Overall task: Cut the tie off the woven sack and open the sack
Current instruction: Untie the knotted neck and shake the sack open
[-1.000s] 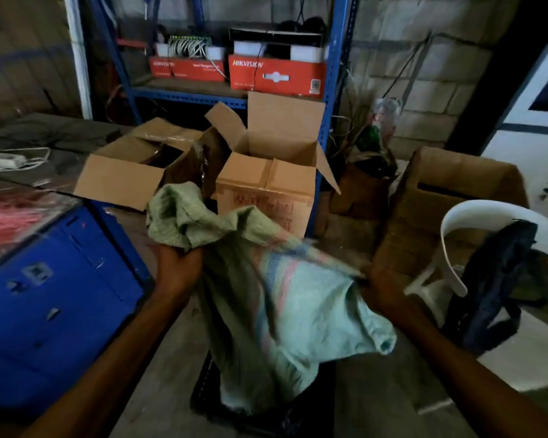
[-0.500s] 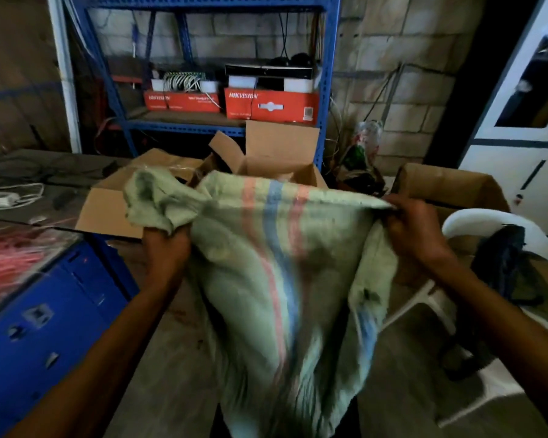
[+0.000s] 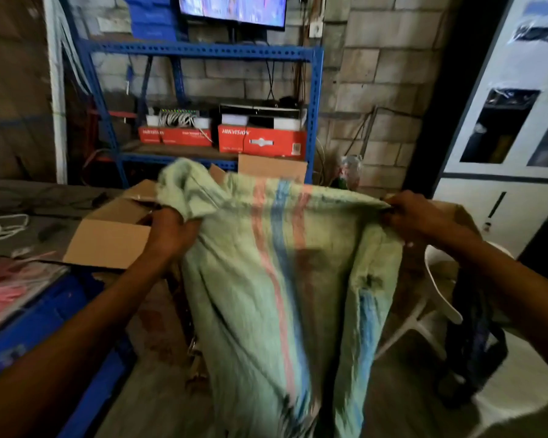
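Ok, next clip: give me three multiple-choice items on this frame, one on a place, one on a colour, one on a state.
1. Where do the red boxes sit?
A. on the blue rack's shelf
B. on the white chair
C. on the floor

2. What colours are the stripes on the sack?
A. black and yellow
B. pink and blue
C. purple and white

3. How is the sack held?
A. left hand alone
B. right hand alone
C. both hands at its top edge

Key: 1 A, they stand on the blue rack. 2 B, pink bands flank blue. 3 C, each hand grips one upper corner.
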Demonstrator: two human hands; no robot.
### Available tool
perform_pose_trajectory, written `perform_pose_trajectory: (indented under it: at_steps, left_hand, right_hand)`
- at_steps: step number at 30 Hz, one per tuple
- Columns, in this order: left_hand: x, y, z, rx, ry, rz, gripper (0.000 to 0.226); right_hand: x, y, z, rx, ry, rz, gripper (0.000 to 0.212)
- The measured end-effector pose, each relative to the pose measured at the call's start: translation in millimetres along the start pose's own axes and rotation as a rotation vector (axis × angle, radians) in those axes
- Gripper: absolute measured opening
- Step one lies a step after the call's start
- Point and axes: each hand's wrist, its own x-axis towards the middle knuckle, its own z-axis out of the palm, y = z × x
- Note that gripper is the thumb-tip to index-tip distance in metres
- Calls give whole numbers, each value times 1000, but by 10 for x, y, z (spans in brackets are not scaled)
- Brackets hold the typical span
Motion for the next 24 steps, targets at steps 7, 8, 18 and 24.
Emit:
perform_pose_trajectory:
  at_steps: [7, 8, 18, 24]
  left_hand:
    - [453, 447, -58, -59, -19, 13, 46]
    - [482, 534, -21, -106, -38, -9, 48]
    - [-134, 1171, 652, -232, -295, 257, 78]
    - [218, 1227, 423, -858, -53, -284, 15]
  right_hand:
    - [252, -424, -513, 340, 62, 121, 21]
    - [270, -514, -550, 401, 76, 145, 20]
    - [304, -1404, -437, 1143, -197, 19, 24]
    - [14, -950, -68, 406, -3, -395, 122]
